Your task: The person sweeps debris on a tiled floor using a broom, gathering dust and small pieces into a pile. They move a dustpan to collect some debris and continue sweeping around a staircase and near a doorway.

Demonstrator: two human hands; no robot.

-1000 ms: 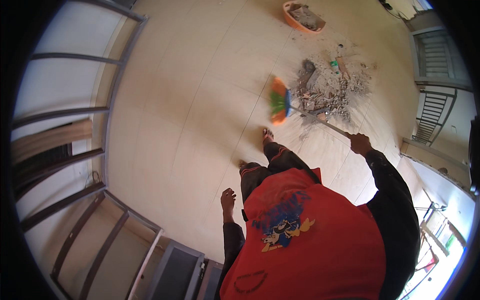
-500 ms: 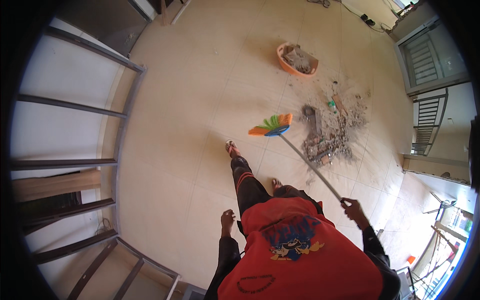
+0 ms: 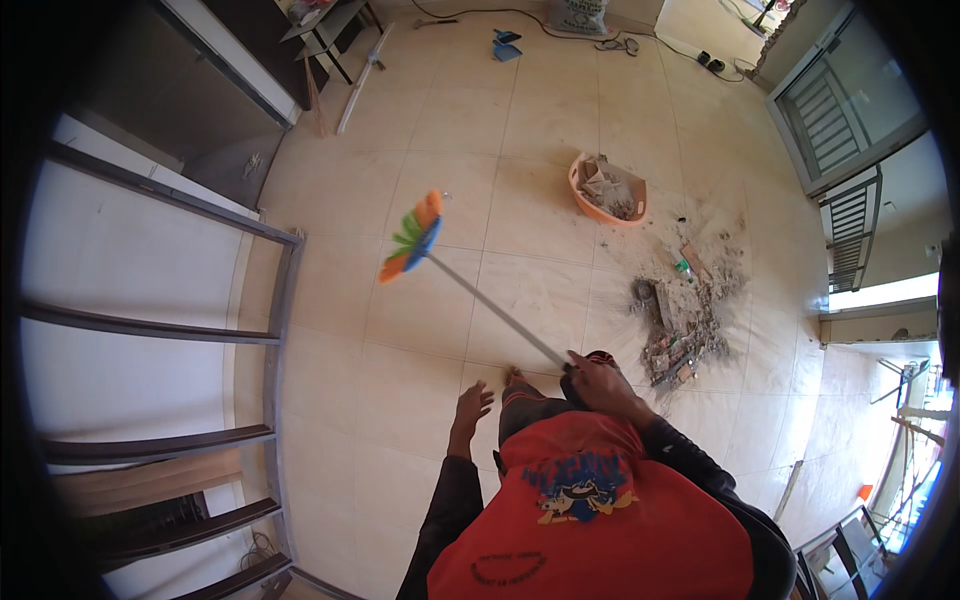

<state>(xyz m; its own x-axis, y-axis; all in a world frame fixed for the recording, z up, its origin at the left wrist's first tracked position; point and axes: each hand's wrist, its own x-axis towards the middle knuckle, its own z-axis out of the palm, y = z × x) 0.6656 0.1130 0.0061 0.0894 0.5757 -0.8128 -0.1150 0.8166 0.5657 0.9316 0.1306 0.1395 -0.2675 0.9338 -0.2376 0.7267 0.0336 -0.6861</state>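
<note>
A broom [image 3: 495, 308] with a grey stick and orange, green and blue bristles reaches out ahead and to the left. My right hand [image 3: 600, 386] is closed around the end of its stick, in front of my body. The bristle head looks slightly blurred, and whether it touches the tiles I cannot tell. My left hand [image 3: 473, 405] hangs free at my left side, its fingers apart and nothing in it. Ahead and to the right lies a pile of debris [image 3: 685, 320], grey dust and broken bits with a green bottle [image 3: 684, 270] among them.
Beyond the pile stands an orange basin [image 3: 610, 212] filled with rubble. A blue dustpan [image 3: 507, 46] lies at the far side near a cable and a sack [image 3: 578, 16]. Dark metal frames [image 3: 285, 345] line the left wall. A table [image 3: 325, 30] stands at the far left.
The broom has swung from the pile over to the left. My right hand has moved inward across my body, and my left hand has opened. The view has shifted forward.
</note>
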